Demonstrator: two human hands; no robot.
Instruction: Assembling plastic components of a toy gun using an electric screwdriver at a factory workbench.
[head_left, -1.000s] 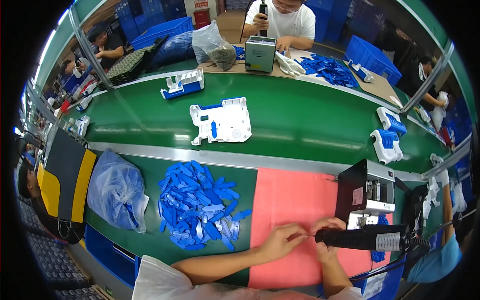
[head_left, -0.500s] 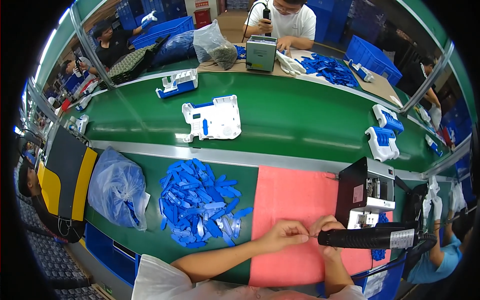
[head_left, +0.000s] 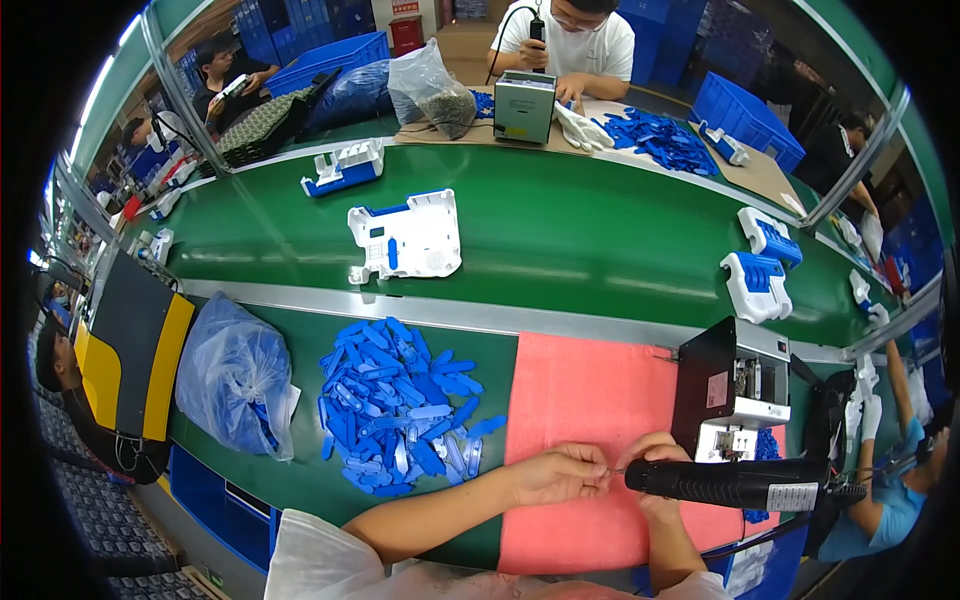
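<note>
My right hand (head_left: 655, 452) is curled around the front end of a black electric screwdriver (head_left: 735, 485), which lies sideways with its tip pointing left. The driver body covers part of that hand's fingers. Right at the tip, my left hand (head_left: 562, 474) has thumb and fingers pinched together; whatever sits between them is too small to make out. Both hands are above a pink mat (head_left: 590, 390). A black-and-silver boxy machine (head_left: 735, 375) stands on the mat's right side, just beyond the driver.
Left of the mat lies a heap of blue plastic strips (head_left: 395, 410), beside a clear plastic bag (head_left: 235, 375). Across the green conveyor belt (head_left: 580, 230) are white-and-blue housings (head_left: 420, 240). A co-worker (head_left: 590, 45) sits opposite with another driver. Small blue pieces (head_left: 765, 470) lie beside the machine.
The housings on the belt have shifted left. My screwdriver has moved slightly left toward my left fingers. A co-worker at far left has brought a white part down in front of them.
</note>
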